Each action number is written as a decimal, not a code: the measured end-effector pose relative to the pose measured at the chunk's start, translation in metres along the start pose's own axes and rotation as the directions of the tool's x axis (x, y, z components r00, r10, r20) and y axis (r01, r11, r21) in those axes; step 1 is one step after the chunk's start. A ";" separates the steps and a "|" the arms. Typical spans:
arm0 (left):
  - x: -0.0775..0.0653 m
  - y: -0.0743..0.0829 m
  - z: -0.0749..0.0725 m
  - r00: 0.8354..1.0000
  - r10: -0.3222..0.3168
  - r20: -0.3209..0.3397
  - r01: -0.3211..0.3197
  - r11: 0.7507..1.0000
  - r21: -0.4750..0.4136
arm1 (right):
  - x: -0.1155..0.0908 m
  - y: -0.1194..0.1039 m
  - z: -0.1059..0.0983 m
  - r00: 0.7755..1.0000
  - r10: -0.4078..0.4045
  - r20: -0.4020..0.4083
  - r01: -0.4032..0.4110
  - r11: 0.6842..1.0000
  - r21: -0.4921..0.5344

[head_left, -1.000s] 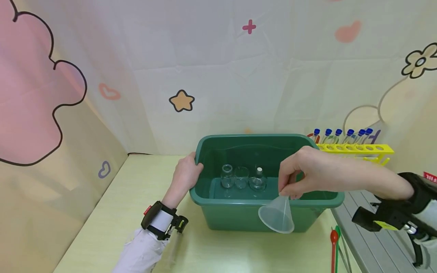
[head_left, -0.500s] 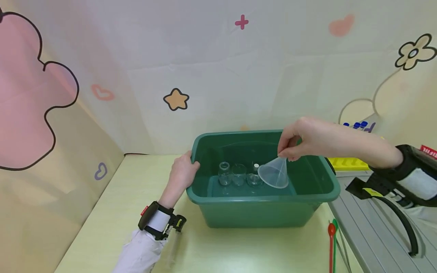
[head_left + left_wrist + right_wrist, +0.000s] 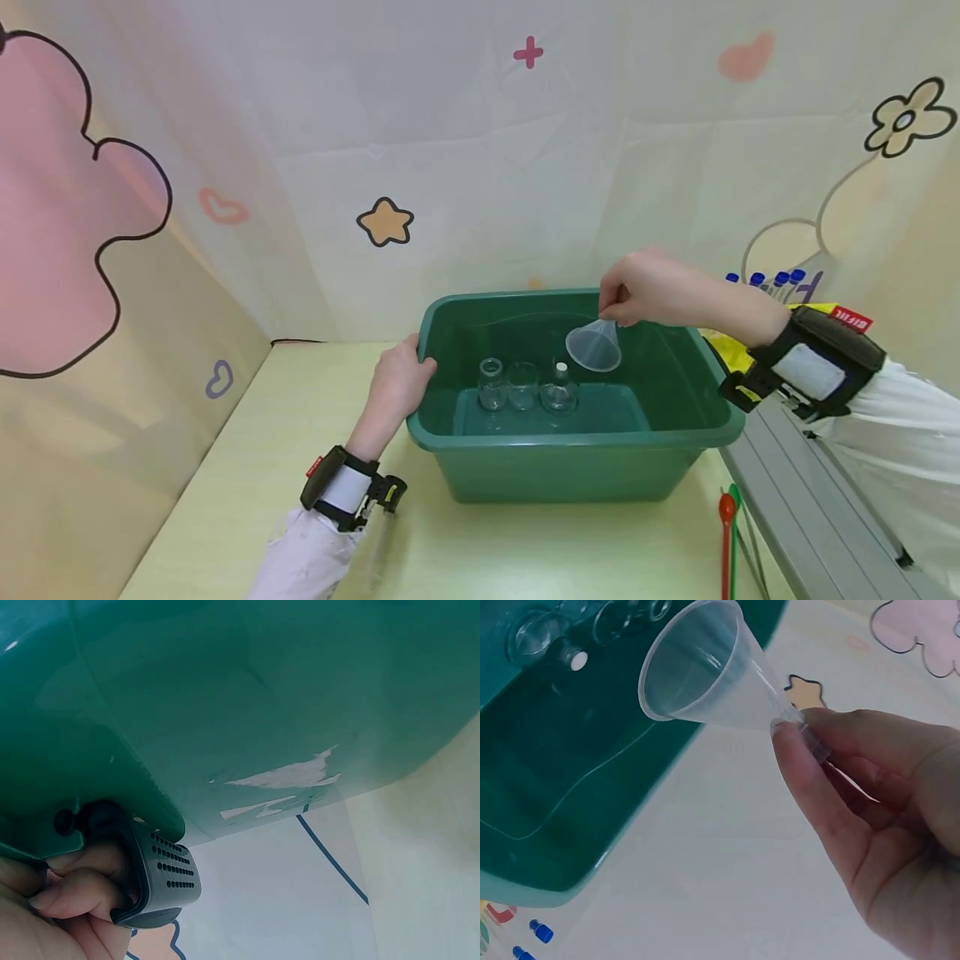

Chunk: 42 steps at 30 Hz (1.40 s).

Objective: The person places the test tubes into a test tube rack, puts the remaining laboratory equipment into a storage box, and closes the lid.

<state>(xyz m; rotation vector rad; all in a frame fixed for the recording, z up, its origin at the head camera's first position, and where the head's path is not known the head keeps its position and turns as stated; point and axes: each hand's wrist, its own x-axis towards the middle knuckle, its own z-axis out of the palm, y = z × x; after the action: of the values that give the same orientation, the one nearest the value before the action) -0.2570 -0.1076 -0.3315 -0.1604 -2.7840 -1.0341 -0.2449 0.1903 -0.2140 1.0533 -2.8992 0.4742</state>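
Observation:
A green plastic tub (image 3: 555, 471) stands on the table. My left hand (image 3: 397, 379) holds its left rim; in the left wrist view, curled fingers sit inside a dark grey perforated piece (image 3: 171, 874) beside the tub wall. With thumb and fingertips, my right hand (image 3: 656, 287) pinches a translucent funnel (image 3: 697, 664) by its narrow stem. The funnel's wide mouth faces down and left, over the back part of the tub. Inside the tub, a small glass bottle (image 3: 491, 387), a clear glass beaker (image 3: 522, 390) and a round flask (image 3: 559, 395) with a white stopper stand in a row.
Behind my right forearm is a yellow rack (image 3: 726, 350) with several blue-capped tubes (image 3: 782, 279). A red spoon (image 3: 726, 533) and a green spoon (image 3: 735, 500) lie at the right near a grey slatted surface (image 3: 817, 500). A clear tube lies beside my left wrist.
My right hand has carried the funnel from in front of the tub's near wall up and back over the tub's inside. The left hand keeps hold of the rim.

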 end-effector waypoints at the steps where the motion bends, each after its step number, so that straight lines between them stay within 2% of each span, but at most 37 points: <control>1: 0.000 0.000 0.000 1.000 -0.004 0.001 0.004 1.000 0.001 | 0.003 0.003 0.003 1.000 0.015 0.008 -0.015 1.000 -0.010; 5: 0.000 -0.001 0.000 1.000 -0.018 0.007 0.018 1.000 -0.002 | 0.015 0.017 0.016 0.996 0.059 0.064 -0.058 0.998 -0.018; 11: -0.001 -0.002 0.000 1.000 -0.028 0.009 0.028 1.000 -0.007 | 0.029 0.039 0.037 0.990 0.036 0.135 -0.034 0.999 -0.012; 15: -0.001 -0.002 -0.001 0.999 -0.031 0.010 0.031 0.999 -0.008 | 0.036 0.047 0.049 0.978 0.071 0.197 -0.065 0.997 -0.034; 19: 0.000 -0.003 -0.001 1.000 -0.029 0.009 0.029 1.000 -0.004 | 0.043 0.054 0.061 0.949 0.164 0.268 -0.154 0.986 -0.058; 23: 0.000 -0.003 0.000 1.000 -0.021 0.011 0.021 1.000 -0.006 | 0.048 0.061 0.072 0.911 0.257 0.323 -0.239 0.966 -0.096; 28: 0.000 -0.001 -0.001 1.000 -0.013 0.008 0.013 1.000 -0.005 | 0.052 0.071 0.086 0.870 0.324 0.372 -0.302 0.946 -0.118; 31: 0.000 -0.001 -0.001 1.000 -0.011 0.005 0.011 1.000 -0.005 | 0.052 0.076 0.093 0.856 0.349 0.383 -0.330 0.937 -0.116; 36: 0.000 -0.001 -0.002 1.000 -0.018 0.006 0.018 1.000 -0.001 | 0.050 0.080 0.102 0.859 0.362 0.363 -0.349 0.931 -0.104; 42: 0.000 -0.002 -0.002 1.000 -0.017 0.006 0.017 1.000 -0.012 | 0.048 0.082 0.109 0.882 0.323 0.342 -0.303 0.946 -0.112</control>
<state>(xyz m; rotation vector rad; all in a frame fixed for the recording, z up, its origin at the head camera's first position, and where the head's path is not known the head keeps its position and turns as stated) -0.2571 -0.1103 -0.3307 -0.1421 -2.7899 -1.0569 -0.3246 0.1884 -0.3350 0.7244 -3.4067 0.2211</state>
